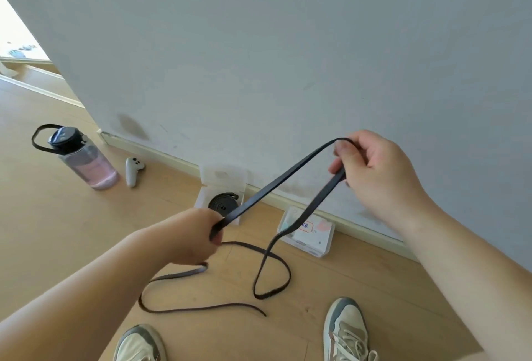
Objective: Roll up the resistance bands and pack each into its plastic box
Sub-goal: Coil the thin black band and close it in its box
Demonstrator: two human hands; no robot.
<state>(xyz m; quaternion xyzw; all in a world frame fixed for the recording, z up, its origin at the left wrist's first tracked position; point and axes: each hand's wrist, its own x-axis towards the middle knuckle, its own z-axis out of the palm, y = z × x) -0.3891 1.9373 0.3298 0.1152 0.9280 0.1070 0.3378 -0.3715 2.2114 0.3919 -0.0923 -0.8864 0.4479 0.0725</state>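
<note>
Both hands pinch the loose band (276, 185): left hand (198, 234) low, right hand (374, 168) at its fold. Rolling not begun; next, coil tightly for the shut box (309, 231).

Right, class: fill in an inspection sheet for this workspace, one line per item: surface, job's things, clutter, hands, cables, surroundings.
Surface: wooden floor.
Job's things: loose black band held up, its tail trailing on the floor; rolled band in the open box; second box beside it.
Clutter: water bottle, white controller.
Hands: left hand and right hand each grip that band.
Cables: nothing seen.
Surroundings: grey wall, two shoes.
</note>
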